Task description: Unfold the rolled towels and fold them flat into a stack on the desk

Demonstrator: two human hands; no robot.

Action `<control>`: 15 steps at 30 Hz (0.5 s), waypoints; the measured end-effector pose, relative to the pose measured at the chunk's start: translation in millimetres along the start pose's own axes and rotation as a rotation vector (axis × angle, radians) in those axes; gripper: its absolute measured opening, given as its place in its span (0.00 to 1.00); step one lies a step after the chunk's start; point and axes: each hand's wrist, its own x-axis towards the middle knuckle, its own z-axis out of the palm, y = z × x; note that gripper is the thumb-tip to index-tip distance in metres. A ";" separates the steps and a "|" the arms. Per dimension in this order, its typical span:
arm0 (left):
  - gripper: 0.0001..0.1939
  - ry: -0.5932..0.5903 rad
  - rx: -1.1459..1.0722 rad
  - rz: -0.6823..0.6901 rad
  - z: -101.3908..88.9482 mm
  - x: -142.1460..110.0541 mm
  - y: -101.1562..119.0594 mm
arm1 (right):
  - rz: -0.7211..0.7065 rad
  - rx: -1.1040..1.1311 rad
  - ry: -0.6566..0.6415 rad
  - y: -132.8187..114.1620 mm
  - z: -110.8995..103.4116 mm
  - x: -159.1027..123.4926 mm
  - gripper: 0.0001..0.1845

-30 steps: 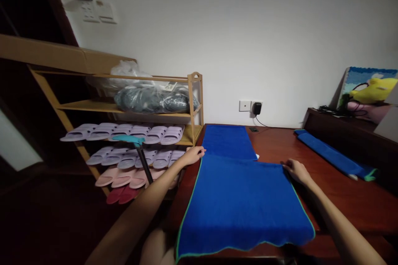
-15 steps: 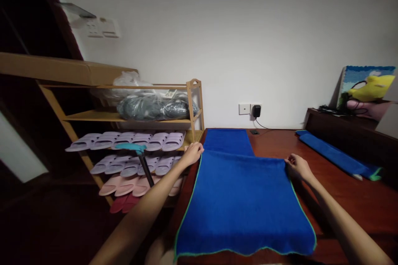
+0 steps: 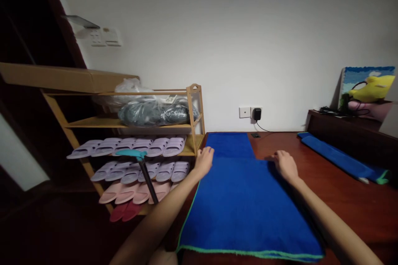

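Note:
A blue cloth towel with green edging lies flat along the dark red wooden top in front of me, its near edge showing doubled green trim on the right. My left hand rests at its far left corner with the fingers loosely bent and slightly apart. Over by the far right corner is my right hand, fingers extended toward the left and touching or just above the cloth. Beyond both hands, a flat blue piece of cloth reaches to the wall.
Another folded blue towel lies on the right of the wooden surface. A shoe rack with several slippers stands left, with a teal-topped black pole before it. A black plug is in the wall.
The towel, earlier held raised by both hands at its far corners, now lies flat. Both hands have loosened their pinch, and the right hand has shifted left.

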 end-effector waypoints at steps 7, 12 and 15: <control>0.30 -0.160 -0.148 0.300 33.9 -14.0 61.4 | -0.257 0.061 -0.224 -74.8 42.5 -18.9 0.40; 0.34 -0.259 -0.164 0.223 37.6 -13.5 56.9 | -0.172 0.031 -0.281 -53.5 45.6 -17.3 0.41; 0.36 -0.262 -0.145 0.138 36.1 -15.8 55.6 | -0.089 -0.004 -0.273 -29.8 39.1 -20.3 0.41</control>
